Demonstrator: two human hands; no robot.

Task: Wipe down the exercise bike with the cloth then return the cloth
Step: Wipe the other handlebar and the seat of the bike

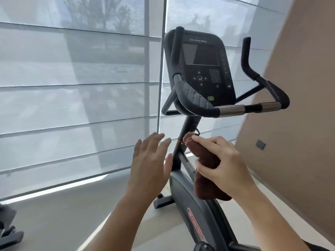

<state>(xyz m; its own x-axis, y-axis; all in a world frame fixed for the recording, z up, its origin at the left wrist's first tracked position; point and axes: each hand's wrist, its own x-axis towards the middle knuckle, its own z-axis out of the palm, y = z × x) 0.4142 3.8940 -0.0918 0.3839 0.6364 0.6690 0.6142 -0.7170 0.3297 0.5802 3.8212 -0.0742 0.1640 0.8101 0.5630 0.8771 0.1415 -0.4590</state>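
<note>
Head view: right hand (223, 161) pinches a bunched brown cloth (208, 165) against the black exercise bike (195, 205) post; left hand (150, 160) hovers, fingers straight (a loose pinch risks dropping it).

Left hand (150, 160), fingers straight, hovers left of the bike post (188, 127); right hand (224, 160) grips the cloth (206, 187) beside it.

The cloth (208, 160) gripped in the right hand (224, 162) is dark brown. Just beside the grip, the exercise bike (188, 127) is black and dark grey. Above the grip, its console (199, 69) is black with a dark screen, white key marks and one green button (210, 98). The black handlebar (277, 91) carries shiny silver sleeves (232, 110). Below the grip, the grey housing (183, 194) bears a red oval badge (196, 225). Left of the grip, the blinds (72, 87) are pale grey-white in horizontal bands. To the right of it, the wall (299, 124) is tan.
</note>
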